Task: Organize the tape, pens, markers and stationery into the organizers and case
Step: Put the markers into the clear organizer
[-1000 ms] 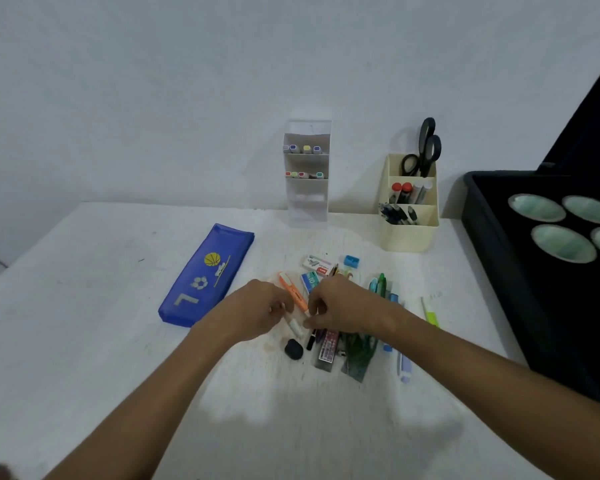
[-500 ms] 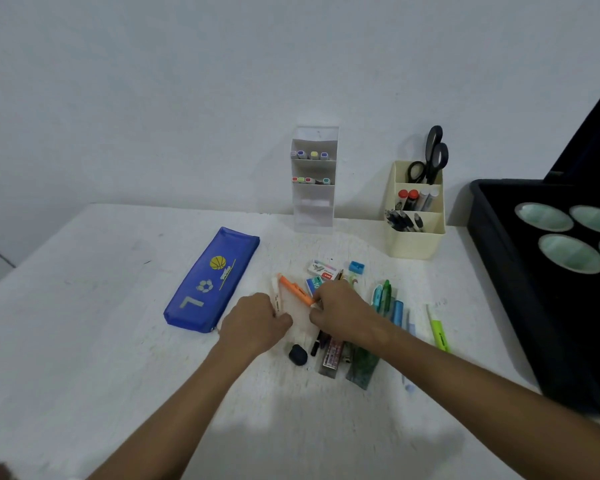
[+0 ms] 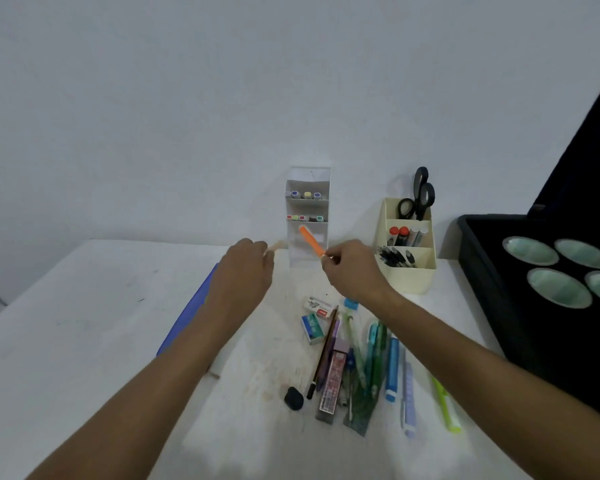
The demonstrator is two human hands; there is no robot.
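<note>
We see a white table (image 3: 84,323), its bare left half giving room to move. The white tiered organizer (image 3: 308,216) stands at the far edge. Before it, our right hand (image 3: 352,271) pinches an orange marker (image 3: 311,241); our left hand (image 3: 245,271) pinches a pale marker (image 3: 276,245).

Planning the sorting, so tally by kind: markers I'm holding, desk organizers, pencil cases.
Markers held: 2, orange marker and pale marker
Organizers: 2, white organizer and cream organizer
Pencil case: 1
Total: 5
</note>
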